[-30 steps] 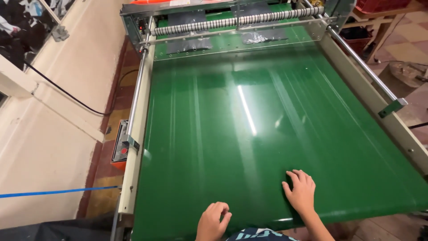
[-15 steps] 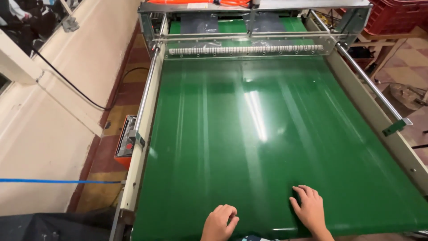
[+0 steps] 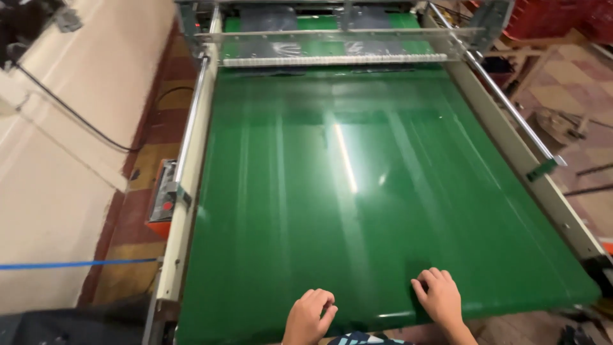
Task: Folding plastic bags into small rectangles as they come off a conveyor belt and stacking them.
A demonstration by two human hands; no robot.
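Both hands slid nearer belt's edge: left hand (image 3: 309, 317) fingers curled together, right hand (image 3: 439, 298) fingers slightly apart, flat on green conveyor belt (image 3: 357, 191); nothing gripped.

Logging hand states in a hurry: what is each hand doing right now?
Left hand: loosely curled, holding nothing, resting on the green belt.
Right hand: open, palm down on the belt, holding nothing.

Both hands rest on the near end of the belt (image 3: 357, 191), left hand (image 3: 309, 316) beside right hand (image 3: 440, 298). A roller (image 3: 332, 61) lies across the far end. A control box (image 3: 163, 199) sits left.
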